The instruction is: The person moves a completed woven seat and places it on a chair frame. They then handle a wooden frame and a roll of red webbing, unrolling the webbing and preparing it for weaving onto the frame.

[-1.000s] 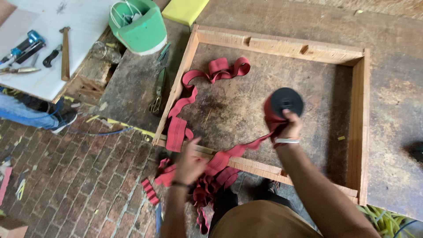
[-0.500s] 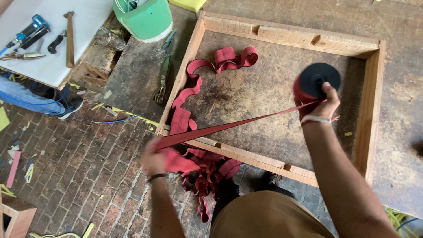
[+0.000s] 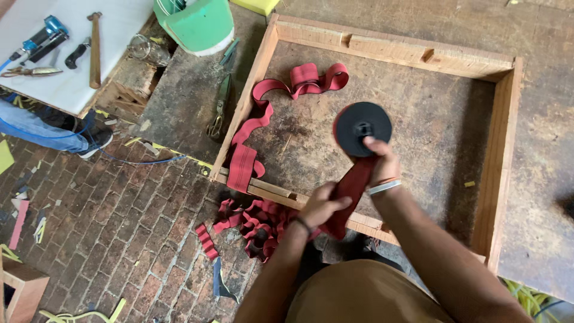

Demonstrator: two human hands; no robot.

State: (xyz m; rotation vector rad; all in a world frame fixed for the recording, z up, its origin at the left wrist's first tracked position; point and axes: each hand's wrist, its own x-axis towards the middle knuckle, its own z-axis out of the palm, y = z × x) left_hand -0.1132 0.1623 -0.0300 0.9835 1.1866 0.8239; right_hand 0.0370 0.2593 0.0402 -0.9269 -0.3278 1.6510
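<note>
Two hands work a length of red webbing strap [image 3: 353, 185] above a square wooden frame [image 3: 505, 149] that lies on a worn, stained worktop [image 3: 538, 36]. The right hand [image 3: 381, 160], a pale band at its wrist, is closed on a black round spool [image 3: 362, 127] just inside the frame's near rail, fingers curled over the spool's lower edge. The left hand [image 3: 320, 204] grasps the strap where it crosses that near rail, fingers wrapped round the red band just below the spool. From the left hand the strap drops outside the frame into a tangled red heap [image 3: 254, 224] on the brick floor [image 3: 119, 227], touching the near rail's outer side. More of the strap loops over the frame's left corner and snakes across the worktop inside the frame, ending in folded coils [image 3: 311, 78] near the far rail. Just outside the frame's left rail lie metal shears [image 3: 220, 107] on the worktop, and beyond them stands a green bucket [image 3: 197, 24]. Well apart from the frame, past its left rail, a white board [image 3: 60, 54] carries a hammer [image 3: 94, 48], a blue power tool [image 3: 42, 37] and pliers [image 3: 27, 72]. Another person's leg in blue jeans and a dark shoe [image 3: 54, 128] shows on the floor below that board.
</note>
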